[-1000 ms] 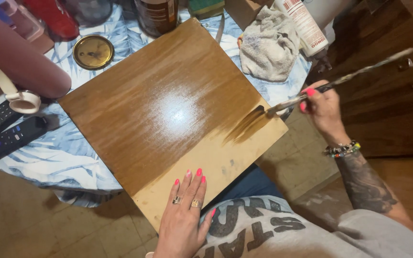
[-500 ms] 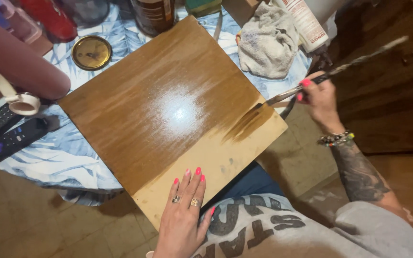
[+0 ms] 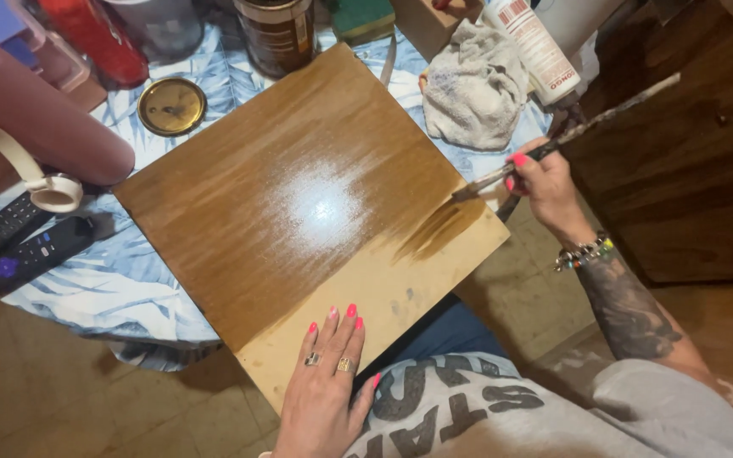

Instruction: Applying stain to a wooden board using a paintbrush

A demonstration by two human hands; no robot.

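A square wooden board [image 3: 299, 212] lies tilted on a cloth-covered table, most of it wet and dark with brown stain, a pale bare strip along its near edge. My left hand [image 3: 326, 386] rests flat on that bare strip, fingers apart, holding the board down. My right hand [image 3: 546, 187] grips a long thin paintbrush [image 3: 570, 134] at the board's right corner, its bristle tip touching the board's right edge beside a fresh dark streak.
An open can of stain [image 3: 277, 34] and its round lid [image 3: 171, 107] sit at the back. A crumpled rag [image 3: 477, 85], a white bottle [image 3: 534, 47], two remote controls [image 3: 19, 246], a pink tube [image 3: 36, 119] and a dark wooden cabinet [image 3: 689, 170] surround the board.
My right hand has swung the brush from the lower right corner up toward the board's right edge. My left hand and the board have stayed put.
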